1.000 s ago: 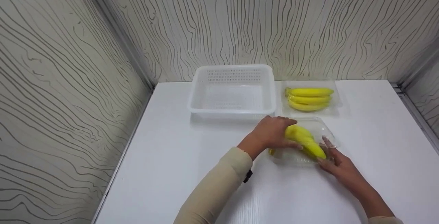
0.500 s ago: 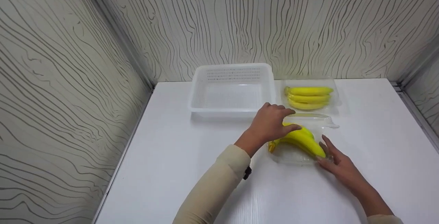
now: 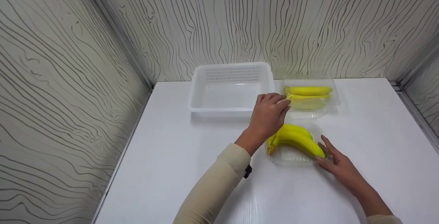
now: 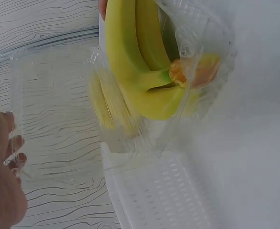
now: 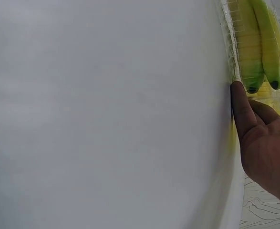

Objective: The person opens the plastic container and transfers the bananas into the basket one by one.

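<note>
A bunch of yellow bananas (image 3: 299, 139) lies in the base of a clear plastic clamshell box (image 3: 291, 160) on the white table. With its fingertips my left hand (image 3: 269, 116) pinches the edge of the box's lid (image 4: 54, 138), which stands raised from the base in the left wrist view. At the box's right end, my right hand (image 3: 335, 160) holds the base between thumb and fingers. The right wrist view shows two banana tips (image 5: 268, 71) inside the clear wall, close to that hand (image 5: 268, 148).
A white perforated basket (image 3: 233, 110) stands at the back, left of a second clear box holding more bananas (image 3: 308, 90). Behind them rises a wood-grain patterned wall (image 3: 233, 18). A similar wall (image 3: 61, 80) stands at the left.
The left hand has moved up and back, swinging the lid away from the bananas, so they now lie uncovered. The right hand has stayed at the box's right end.
</note>
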`<state>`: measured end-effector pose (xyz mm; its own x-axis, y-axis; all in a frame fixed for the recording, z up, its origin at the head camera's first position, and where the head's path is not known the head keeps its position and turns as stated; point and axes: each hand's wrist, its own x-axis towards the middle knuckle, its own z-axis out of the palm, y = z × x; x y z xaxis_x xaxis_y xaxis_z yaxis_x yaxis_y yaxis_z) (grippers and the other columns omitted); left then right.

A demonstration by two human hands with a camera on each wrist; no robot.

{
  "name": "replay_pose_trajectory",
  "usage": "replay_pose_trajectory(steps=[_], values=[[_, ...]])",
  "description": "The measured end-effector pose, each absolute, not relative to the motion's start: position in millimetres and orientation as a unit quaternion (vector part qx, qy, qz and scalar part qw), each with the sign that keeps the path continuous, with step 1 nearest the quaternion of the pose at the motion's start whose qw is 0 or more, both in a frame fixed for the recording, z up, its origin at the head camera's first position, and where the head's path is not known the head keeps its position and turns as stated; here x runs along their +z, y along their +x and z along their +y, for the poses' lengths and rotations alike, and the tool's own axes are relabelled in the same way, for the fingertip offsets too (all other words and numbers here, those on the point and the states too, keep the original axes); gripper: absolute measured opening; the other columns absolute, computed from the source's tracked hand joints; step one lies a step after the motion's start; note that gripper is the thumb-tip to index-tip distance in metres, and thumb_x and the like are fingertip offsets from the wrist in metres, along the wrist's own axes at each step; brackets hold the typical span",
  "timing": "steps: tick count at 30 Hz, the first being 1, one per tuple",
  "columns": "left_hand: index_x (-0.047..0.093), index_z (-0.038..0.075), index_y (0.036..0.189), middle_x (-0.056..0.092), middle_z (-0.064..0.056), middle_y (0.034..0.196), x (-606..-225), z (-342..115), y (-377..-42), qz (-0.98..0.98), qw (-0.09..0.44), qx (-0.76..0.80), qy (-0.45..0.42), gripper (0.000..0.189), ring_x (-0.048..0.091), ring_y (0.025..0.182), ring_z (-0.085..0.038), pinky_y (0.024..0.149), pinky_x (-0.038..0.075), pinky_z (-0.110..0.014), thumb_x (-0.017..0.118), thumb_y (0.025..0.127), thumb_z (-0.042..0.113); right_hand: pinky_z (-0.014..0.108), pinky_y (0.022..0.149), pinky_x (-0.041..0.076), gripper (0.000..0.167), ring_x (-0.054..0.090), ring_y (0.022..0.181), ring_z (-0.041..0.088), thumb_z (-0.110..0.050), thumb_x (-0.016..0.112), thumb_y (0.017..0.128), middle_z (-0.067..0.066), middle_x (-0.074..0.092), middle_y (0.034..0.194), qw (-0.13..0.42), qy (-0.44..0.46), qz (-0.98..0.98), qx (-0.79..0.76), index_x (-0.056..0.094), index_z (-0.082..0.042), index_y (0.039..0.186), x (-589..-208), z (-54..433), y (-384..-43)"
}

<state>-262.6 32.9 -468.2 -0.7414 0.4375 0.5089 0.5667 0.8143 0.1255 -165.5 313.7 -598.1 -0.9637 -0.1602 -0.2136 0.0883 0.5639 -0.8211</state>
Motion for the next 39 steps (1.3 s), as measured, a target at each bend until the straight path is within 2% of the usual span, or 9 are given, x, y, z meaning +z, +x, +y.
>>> replay_pose_trajectory(steps=[5,13,26,39], values=[[0.081,0.027,0.122,0.077,0.011,0.131,-468.8,31.2,-266.5,-0.919,0.275,-0.156,-0.235,0.022,0.065,0.131,-0.013,0.111,0.047,-0.037,0.063,0.109,0.027,0.084,0.120,0.018,0.088,0.014,0.160,0.062,-0.047,0.062,0.107,0.021,0.029,0.174,0.138,-0.014,0.868,-0.476,0.002,-0.042,0.172,-595.8,311.6,-165.3],[0.081,0.027,0.122,0.077,0.012,0.128,-467.9,29.6,-270.1,-0.925,0.272,-0.189,-0.183,0.021,0.063,0.130,-0.013,0.110,0.045,-0.037,0.066,0.107,0.028,0.083,0.120,0.020,0.088,0.016,0.159,0.063,-0.048,0.062,0.107,0.020,0.030,0.174,0.138,-0.017,0.873,-0.468,0.003,-0.042,0.172,-595.5,309.2,-165.1],[0.078,0.027,0.127,0.073,0.010,0.134,-470.1,30.5,-263.6,-0.925,0.238,-0.194,-0.224,0.026,0.060,0.134,-0.013,0.114,0.044,-0.039,0.072,0.102,0.032,0.086,0.118,0.017,0.088,0.014,0.160,0.062,-0.048,0.062,0.107,0.019,0.030,0.174,0.142,-0.013,0.874,-0.464,0.003,-0.042,0.172,-594.0,311.7,-165.1],[0.079,0.026,0.120,0.075,0.010,0.128,-472.2,27.6,-265.3,-0.909,0.274,-0.203,-0.241,0.020,0.064,0.128,-0.012,0.111,0.046,-0.038,0.072,0.102,0.025,0.084,0.121,0.014,0.090,0.009,0.162,0.058,-0.046,0.064,0.106,0.020,0.028,0.174,0.152,-0.005,0.866,-0.477,0.003,-0.041,0.172,-599.7,313.7,-161.8]])
